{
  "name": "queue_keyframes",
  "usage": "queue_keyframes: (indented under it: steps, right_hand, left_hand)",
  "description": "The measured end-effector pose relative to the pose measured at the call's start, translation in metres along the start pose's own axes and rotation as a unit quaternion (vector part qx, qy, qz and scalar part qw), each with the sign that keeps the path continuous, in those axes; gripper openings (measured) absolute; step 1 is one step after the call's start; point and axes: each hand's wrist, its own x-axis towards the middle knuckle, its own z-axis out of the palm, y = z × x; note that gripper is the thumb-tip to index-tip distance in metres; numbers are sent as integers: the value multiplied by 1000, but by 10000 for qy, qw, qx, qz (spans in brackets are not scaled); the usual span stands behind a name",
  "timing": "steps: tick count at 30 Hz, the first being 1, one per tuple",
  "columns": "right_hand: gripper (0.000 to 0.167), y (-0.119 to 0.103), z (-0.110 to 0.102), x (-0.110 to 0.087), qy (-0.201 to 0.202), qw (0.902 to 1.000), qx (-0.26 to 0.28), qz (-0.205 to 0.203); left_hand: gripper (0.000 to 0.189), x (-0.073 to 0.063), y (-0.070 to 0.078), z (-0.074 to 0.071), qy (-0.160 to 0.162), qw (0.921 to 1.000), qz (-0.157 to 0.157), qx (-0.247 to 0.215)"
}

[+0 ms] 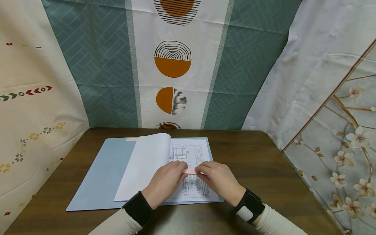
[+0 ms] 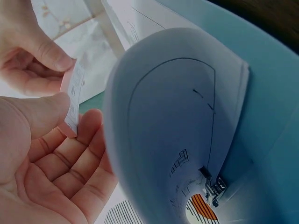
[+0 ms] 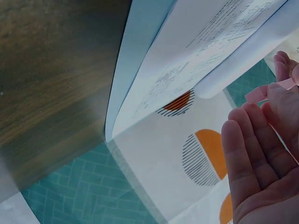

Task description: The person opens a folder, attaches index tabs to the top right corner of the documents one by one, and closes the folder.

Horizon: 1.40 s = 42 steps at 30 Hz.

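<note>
Both hands meet over a blue folder [image 1: 97, 176] that lies spread on the table. Between them is a small pink sticky-note pad [image 1: 191, 171] with a white printed face [image 2: 74, 88]. My left hand [image 1: 167, 174] pinches one end between thumb and fingers, while the right hand [image 1: 218, 178] pinches the other end. Beneath the hands lies a sheet with technical drawings [image 1: 179, 153]. A blank-backed stack of pages [image 1: 144, 166] is turned to the left and curls up at the spine. In the left wrist view a metal clip [image 2: 215, 190] shows at the folder's spine.
Another pink strip [image 1: 131, 139] shows at the folder's top edge, partly under the turned pages. The brown wooden table [image 1: 249, 156] extends right of the folder. Patterned cloths [image 1: 108, 65] hang behind the table and at both sides.
</note>
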Motion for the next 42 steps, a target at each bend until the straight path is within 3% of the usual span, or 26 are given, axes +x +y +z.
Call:
queue_keyframes:
  steps: [5, 12, 15, 25, 33, 42]
  right_hand:
    - [31, 0, -1, 0, 11, 9999, -74, -95]
    - [39, 1, 0, -1, 255, 9933, -717, -874]
    - [43, 1, 0, -2, 273, 9904, -892, -1025]
    - [50, 2, -1, -4, 193, 9911, -870, -985]
    - [46, 2, -2, -3, 308, 9915, -761, -1011]
    - [48, 2, -3, -5, 316, 9888, -982, -1074]
  left_hand:
    - [21, 0, -1, 1, 34, 10000, -6, 1]
    - [18, -2, 1, -1, 87, 9999, -58, -72]
    - [19, -2, 2, -2, 92, 9999, -70, -106]
    - [19, -1, 2, -2, 92, 9997, -96, -186]
    - [19, 0, 3, -2, 48, 9995, -127, -283]
    - [19, 0, 3, -1, 171, 9995, -25, -276]
